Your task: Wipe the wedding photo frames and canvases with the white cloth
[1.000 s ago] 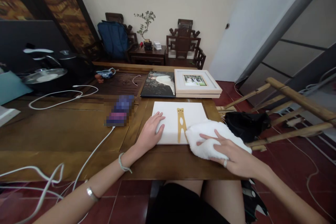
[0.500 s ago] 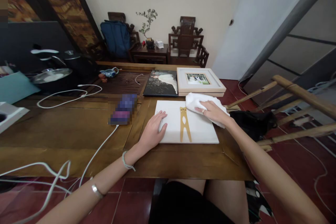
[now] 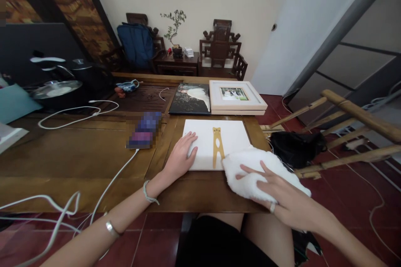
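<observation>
A flat white panel [image 3: 236,133] lies on the wooden table in front of me. On it is a thin gold two-legged piece [image 3: 216,144] with a cat-shaped top and an oval hole. My left hand [image 3: 181,154] rests flat along the panel's left edge, fingers stretched out. Under my right hand [image 3: 272,192] is a fluffy white cloth [image 3: 250,160], pressed at the panel's near right corner. The fingers are spread over the cloth, which hides that corner and reaches past the table's right side.
Behind the panel lie a dark photo panel [image 3: 191,98] and a light wooden picture frame [image 3: 238,110]. A phone [image 3: 144,130] with a white cable is at left. A bamboo rack [image 3: 354,112] and a black bag [image 3: 297,148] stand right of the table [image 3: 103,171].
My right hand has drawn the white cloth from the panel's far right corner towards me, to its near right corner. My left hand stays at the left edge.
</observation>
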Motion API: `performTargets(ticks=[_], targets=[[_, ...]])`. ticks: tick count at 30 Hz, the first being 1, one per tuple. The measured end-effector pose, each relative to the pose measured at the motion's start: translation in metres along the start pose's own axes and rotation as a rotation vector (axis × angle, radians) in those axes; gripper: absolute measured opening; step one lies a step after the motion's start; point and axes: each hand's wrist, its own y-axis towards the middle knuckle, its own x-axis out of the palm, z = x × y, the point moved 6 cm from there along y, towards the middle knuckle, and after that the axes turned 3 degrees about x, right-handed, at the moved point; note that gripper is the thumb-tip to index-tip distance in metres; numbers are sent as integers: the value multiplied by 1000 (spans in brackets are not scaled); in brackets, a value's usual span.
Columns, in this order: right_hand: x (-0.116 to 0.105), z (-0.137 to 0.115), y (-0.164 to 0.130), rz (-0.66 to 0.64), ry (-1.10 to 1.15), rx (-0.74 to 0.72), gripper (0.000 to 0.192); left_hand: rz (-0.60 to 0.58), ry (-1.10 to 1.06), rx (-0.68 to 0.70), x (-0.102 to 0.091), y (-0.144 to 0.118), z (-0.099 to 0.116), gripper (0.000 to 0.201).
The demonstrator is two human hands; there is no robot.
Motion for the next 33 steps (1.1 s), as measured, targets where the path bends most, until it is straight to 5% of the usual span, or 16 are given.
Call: performTargets(ticks=[8, 11, 14, 18, 24, 28, 33], targets=[[-50, 59, 104, 238, 52, 193, 37, -17, 12, 7, 2, 0, -2, 34], [-63, 59, 141, 397, 68, 233, 32, -23, 18, 11, 2, 0, -3, 34], [-52, 42, 157, 470, 43, 235, 28, -22, 21, 20, 2, 0, -3, 35], [-13, 1, 139, 382, -89, 40, 33, -23, 16, 26, 2, 0, -3, 35], [25, -51, 65, 166, -118, -210, 40, -35, 17, 16, 2, 0, -3, 35], [22, -56, 48, 30, -88, -326, 35, -45, 28, 20, 2, 0, -2, 36], [-6, -26, 80, 14, -18, -326, 25, -35, 1, 18, 3, -1, -3, 36]])
